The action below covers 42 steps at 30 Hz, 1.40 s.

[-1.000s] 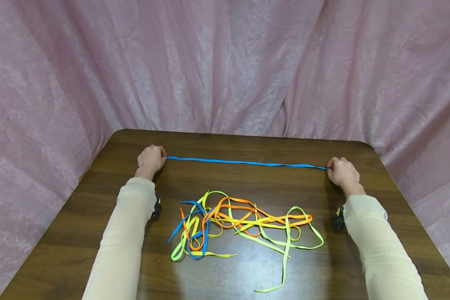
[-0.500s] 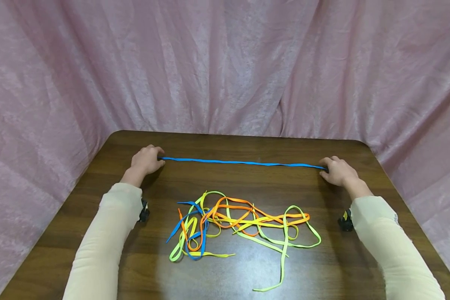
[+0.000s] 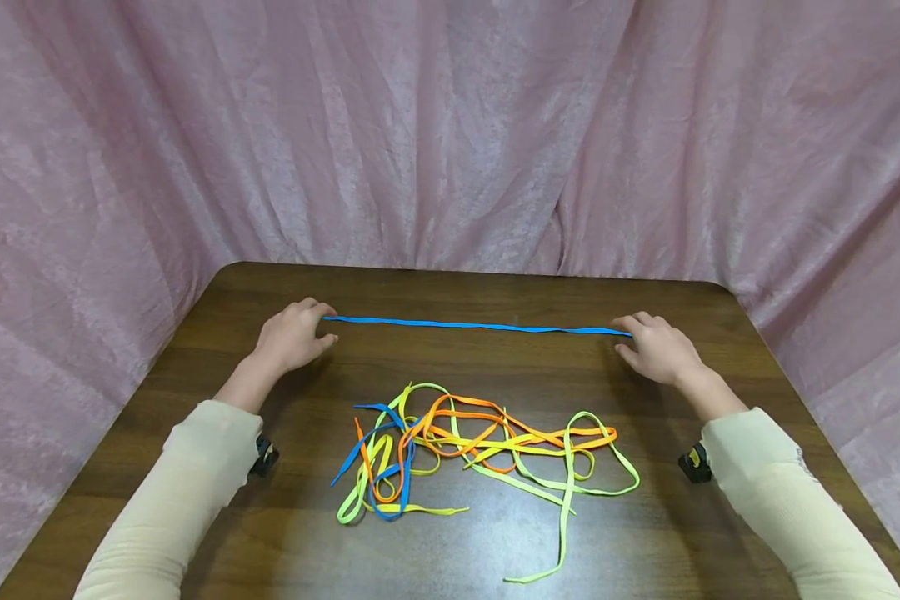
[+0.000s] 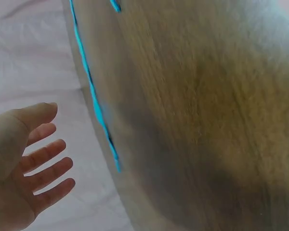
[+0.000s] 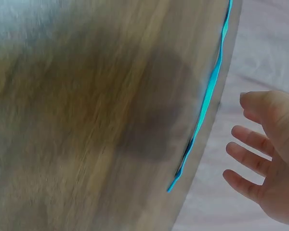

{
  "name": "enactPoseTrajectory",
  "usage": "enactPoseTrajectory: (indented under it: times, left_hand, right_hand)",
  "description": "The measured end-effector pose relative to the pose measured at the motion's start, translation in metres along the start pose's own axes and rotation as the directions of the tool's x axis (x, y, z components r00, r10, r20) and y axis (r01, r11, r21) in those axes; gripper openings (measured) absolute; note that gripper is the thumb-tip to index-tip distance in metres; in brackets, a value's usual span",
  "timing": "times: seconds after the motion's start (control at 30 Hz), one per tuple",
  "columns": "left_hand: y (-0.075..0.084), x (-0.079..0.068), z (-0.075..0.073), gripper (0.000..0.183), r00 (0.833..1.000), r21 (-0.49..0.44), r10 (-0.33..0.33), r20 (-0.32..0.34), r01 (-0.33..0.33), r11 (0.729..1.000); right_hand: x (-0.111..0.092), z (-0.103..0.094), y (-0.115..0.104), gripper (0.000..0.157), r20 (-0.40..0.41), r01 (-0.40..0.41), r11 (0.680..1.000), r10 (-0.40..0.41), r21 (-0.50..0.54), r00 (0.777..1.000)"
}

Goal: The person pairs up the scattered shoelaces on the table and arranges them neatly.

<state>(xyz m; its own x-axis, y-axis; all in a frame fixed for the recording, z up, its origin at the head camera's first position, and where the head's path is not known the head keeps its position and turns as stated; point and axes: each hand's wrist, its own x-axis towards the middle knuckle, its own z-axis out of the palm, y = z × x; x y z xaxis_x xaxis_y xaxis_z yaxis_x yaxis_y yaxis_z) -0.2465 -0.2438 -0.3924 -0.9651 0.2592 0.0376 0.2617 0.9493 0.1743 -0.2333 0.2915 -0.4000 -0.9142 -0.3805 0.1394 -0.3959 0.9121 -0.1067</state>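
Observation:
A blue shoelace (image 3: 465,325) lies stretched nearly straight across the far part of the table. My left hand (image 3: 291,337) hovers over its left end, fingers spread and thumb apart. In the left wrist view that hand (image 4: 29,159) holds nothing, and the lace's tip rests on the wood. Over the opposite end is my right hand (image 3: 660,350), its fingers relaxed. The right wrist view has this hand (image 5: 269,154) off the lace as well, the lace's end lying loose. Nearer to me sits a tangle of orange laces (image 3: 487,402), yellow laces (image 3: 442,510), lime-green laces (image 3: 566,533) and blue laces (image 3: 352,458).
The brown wooden table (image 3: 420,558) has rounded far corners. A pink curtain (image 3: 450,133) hangs behind it and along both sides. Each wrist wears a small black camera, such as the left one (image 3: 265,456).
Both hands have let go of the blue shoelace's ends and lifted, their fingers opening. The right hand has moved inward, and both forearms have shifted outward. The tangle stays put.

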Motion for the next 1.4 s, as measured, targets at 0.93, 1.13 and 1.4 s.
enactPoseTrajectory:
  times: [0.93, 1.13, 1.4]
  left_hand:
    - [0.070, -0.088, 0.027, 0.052, 0.946, 0.063, 0.317, -0.075, -0.312, 0.948]
    - [0.076, -0.094, 0.034, 0.046, 0.948, 0.101, 0.315, -0.036, -0.310, 0.945]
    - [0.075, -0.095, 0.038, 0.029, 0.971, 0.056, 0.238, 0.024, -0.239, 0.969]
  right_hand:
    - [0.024, 0.007, -0.129, 0.046, -0.098, 0.410, 0.912, -0.407, 0.020, 0.908]
    - [0.032, 0.008, -0.147, 0.044, -0.089, 0.452, 0.892, -0.448, 0.021, 0.889]
    - [0.039, 0.008, -0.173, 0.041, -0.057, 0.495, 0.868, -0.493, 0.033, 0.868]
